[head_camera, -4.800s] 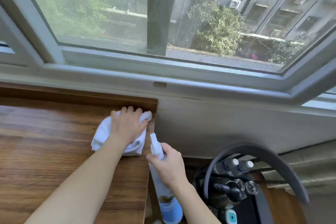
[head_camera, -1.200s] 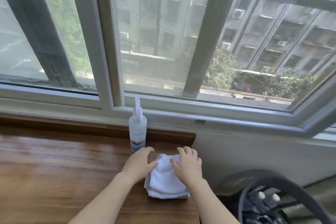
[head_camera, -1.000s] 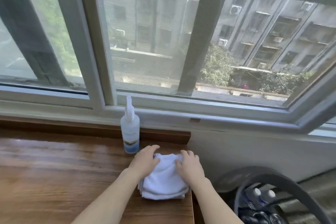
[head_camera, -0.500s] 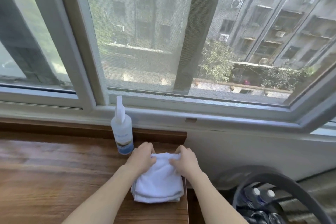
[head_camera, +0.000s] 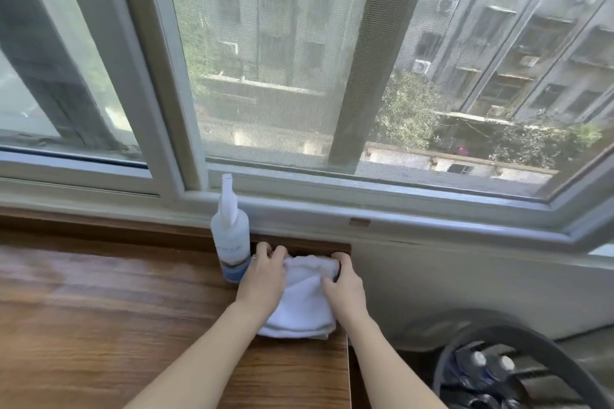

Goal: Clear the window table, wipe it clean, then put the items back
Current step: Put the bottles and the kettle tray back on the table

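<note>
A folded white cloth (head_camera: 304, 302) lies at the back right corner of the wooden window table (head_camera: 99, 309). My left hand (head_camera: 262, 282) rests on the cloth's left side, its fingers curled over the far edge. My right hand (head_camera: 344, 285) holds the cloth's right side, fingers curled round its far right corner. A white spray bottle (head_camera: 231, 236) with a blue base stands upright just left of my left hand, against the table's back rim.
The window sill and frame (head_camera: 365, 209) run behind the table. Right of the table's edge, low down, a dark curved handle (head_camera: 531, 345) arches over a basket holding several capped bottles (head_camera: 488, 368). A white wall (head_camera: 465, 292) lies beyond.
The spray bottle went from my right hand to standing on the table. Both hands came onto the folded cloth and have pushed it back toward the table's rear corner.
</note>
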`<state>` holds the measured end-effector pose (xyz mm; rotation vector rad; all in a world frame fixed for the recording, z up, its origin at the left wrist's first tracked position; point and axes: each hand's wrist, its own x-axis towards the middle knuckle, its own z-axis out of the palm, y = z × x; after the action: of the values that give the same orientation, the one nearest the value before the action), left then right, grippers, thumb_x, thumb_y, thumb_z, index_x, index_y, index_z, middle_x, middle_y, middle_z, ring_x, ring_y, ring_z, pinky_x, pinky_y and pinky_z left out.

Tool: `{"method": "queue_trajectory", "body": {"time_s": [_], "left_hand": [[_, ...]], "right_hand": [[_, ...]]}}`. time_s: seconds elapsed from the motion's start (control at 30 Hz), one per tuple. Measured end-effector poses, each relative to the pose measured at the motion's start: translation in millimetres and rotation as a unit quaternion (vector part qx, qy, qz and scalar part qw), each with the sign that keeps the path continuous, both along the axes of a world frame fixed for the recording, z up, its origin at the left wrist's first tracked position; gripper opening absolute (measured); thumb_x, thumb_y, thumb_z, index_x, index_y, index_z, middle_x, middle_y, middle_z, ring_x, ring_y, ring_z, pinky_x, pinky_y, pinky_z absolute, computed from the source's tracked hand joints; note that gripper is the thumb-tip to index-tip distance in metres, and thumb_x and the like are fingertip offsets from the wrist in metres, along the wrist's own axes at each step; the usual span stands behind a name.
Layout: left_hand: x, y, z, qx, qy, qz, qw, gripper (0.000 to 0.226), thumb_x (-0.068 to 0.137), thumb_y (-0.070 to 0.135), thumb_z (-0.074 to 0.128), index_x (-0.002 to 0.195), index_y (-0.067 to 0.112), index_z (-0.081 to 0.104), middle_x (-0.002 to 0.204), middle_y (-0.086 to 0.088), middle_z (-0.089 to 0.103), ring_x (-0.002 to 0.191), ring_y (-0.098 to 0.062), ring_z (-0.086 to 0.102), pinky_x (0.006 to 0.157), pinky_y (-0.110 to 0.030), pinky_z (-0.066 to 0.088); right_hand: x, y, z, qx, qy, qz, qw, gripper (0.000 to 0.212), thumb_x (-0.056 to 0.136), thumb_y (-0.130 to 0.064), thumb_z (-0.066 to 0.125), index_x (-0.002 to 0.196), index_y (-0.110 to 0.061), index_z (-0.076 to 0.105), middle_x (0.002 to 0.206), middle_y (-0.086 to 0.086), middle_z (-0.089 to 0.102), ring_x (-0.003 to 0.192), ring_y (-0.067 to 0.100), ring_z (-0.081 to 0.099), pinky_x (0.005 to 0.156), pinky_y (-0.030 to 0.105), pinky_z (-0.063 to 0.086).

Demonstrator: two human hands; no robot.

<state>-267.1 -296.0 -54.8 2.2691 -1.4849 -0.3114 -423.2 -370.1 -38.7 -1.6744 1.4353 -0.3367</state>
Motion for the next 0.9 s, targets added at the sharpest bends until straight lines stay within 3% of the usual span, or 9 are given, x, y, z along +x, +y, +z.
{"method": "queue_trajectory", "body": {"time_s": [0.07, 0.17, 0.27, 0.4, 0.5, 0.6, 0.73, 0.8, 0.9], "left_hand": [[-5, 10, -5, 0.028, 0.017, 0.018, 0.999, 0.045, 0.086, 0.019, 0.069, 0.127, 0.022, 0.050, 0.105, -0.002, 0.037, 0.076, -0.016, 0.045, 0.066, -0.020, 0.040], [-9, 16, -11, 0.099, 0.095, 0.029, 0.990, 0.052, 0.097, 0.031, 0.053, 0.143, 0.036, 0.029, 0.116, -0.006, 0.042, 0.102, -0.027, 0.053, 0.078, -0.028, 0.041], [-5, 16, -14, 0.107, 0.150, 0.034, 0.982, 0.054, 0.099, 0.030, 0.052, 0.147, 0.039, 0.029, 0.125, -0.009, 0.043, 0.113, -0.030, 0.052, 0.087, -0.034, 0.045], [-3, 23, -19, 0.094, 0.183, 0.044, 0.978, 0.055, 0.099, 0.029, 0.053, 0.148, 0.039, 0.030, 0.129, -0.007, 0.035, 0.116, -0.028, 0.049, 0.097, -0.038, 0.046], [-6, 27, -21, 0.095, 0.182, 0.052, 0.977, 0.057, 0.099, 0.033, 0.053, 0.149, 0.042, 0.026, 0.138, -0.009, 0.031, 0.121, -0.030, 0.046, 0.098, -0.038, 0.044], [-4, 30, -19, 0.134, 0.166, 0.043, 0.976, 0.059, 0.100, 0.041, 0.047, 0.151, 0.048, 0.018, 0.144, -0.011, 0.029, 0.122, -0.032, 0.047, 0.099, -0.040, 0.045], [-6, 29, -13, 0.204, 0.114, 0.009, 0.972, 0.071, 0.098, 0.054, 0.046, 0.154, 0.046, 0.005, 0.147, -0.013, 0.030, 0.124, -0.034, 0.045, 0.099, -0.040, 0.044], [-7, 28, -10, 0.229, 0.077, 0.005, 0.970, 0.075, 0.094, 0.062, 0.044, 0.154, 0.048, 0.000, 0.149, -0.012, 0.033, 0.127, -0.035, 0.043, 0.099, -0.041, 0.042], [-6, 30, -12, 0.229, 0.075, 0.015, 0.970, 0.069, 0.097, 0.060, 0.041, 0.153, 0.052, 0.000, 0.140, -0.011, 0.047, 0.123, -0.035, 0.047, 0.096, -0.042, 0.043]], "right_hand": [[-2, 4, -4, 0.022, -0.022, -0.009, 0.999, 0.054, 0.095, -0.016, 0.051, 0.146, -0.028, 0.039, 0.118, 0.006, 0.061, 0.102, 0.024, 0.057, 0.083, 0.032, 0.044], [-2, 8, -7, 0.028, -0.008, 0.002, 1.000, 0.052, 0.102, -0.022, 0.046, 0.152, -0.029, 0.033, 0.137, 0.009, 0.058, 0.118, 0.029, 0.056, 0.091, 0.034, 0.044], [2, 11, -11, 0.002, 0.025, 0.003, 1.000, 0.048, 0.107, -0.026, 0.038, 0.154, -0.026, 0.029, 0.146, 0.009, 0.052, 0.129, 0.033, 0.053, 0.101, 0.038, 0.042], [15, 12, -9, -0.036, 0.078, 0.020, 0.996, 0.044, 0.109, -0.033, 0.027, 0.153, -0.029, 0.029, 0.141, 0.008, 0.050, 0.119, 0.037, 0.056, 0.088, 0.037, 0.039], [20, 14, -8, -0.019, 0.078, 0.025, 0.996, 0.046, 0.108, -0.031, 0.030, 0.154, -0.029, 0.025, 0.142, 0.010, 0.040, 0.109, 0.038, 0.057, 0.083, 0.038, 0.039], [15, 18, -12, 0.000, 0.086, 0.046, 0.995, 0.059, 0.104, -0.018, 0.035, 0.159, -0.028, 0.013, 0.147, 0.011, 0.031, 0.097, 0.029, 0.052, 0.083, 0.036, 0.039], [12, 27, -19, -0.039, 0.117, 0.057, 0.991, 0.061, 0.106, -0.018, 0.036, 0.160, -0.032, 0.010, 0.145, 0.008, 0.028, 0.083, 0.024, 0.053, 0.075, 0.035, 0.045], [14, 30, -20, -0.055, 0.154, 0.036, 0.986, 0.061, 0.107, -0.029, 0.038, 0.160, -0.034, 0.007, 0.142, 0.008, 0.029, 0.088, 0.026, 0.057, 0.075, 0.035, 0.047], [12, 32, -15, -0.030, 0.204, -0.013, 0.978, 0.067, 0.106, -0.043, 0.036, 0.161, -0.030, 0.000, 0.142, 0.014, 0.037, 0.110, 0.034, 0.059, 0.086, 0.040, 0.049]]}}
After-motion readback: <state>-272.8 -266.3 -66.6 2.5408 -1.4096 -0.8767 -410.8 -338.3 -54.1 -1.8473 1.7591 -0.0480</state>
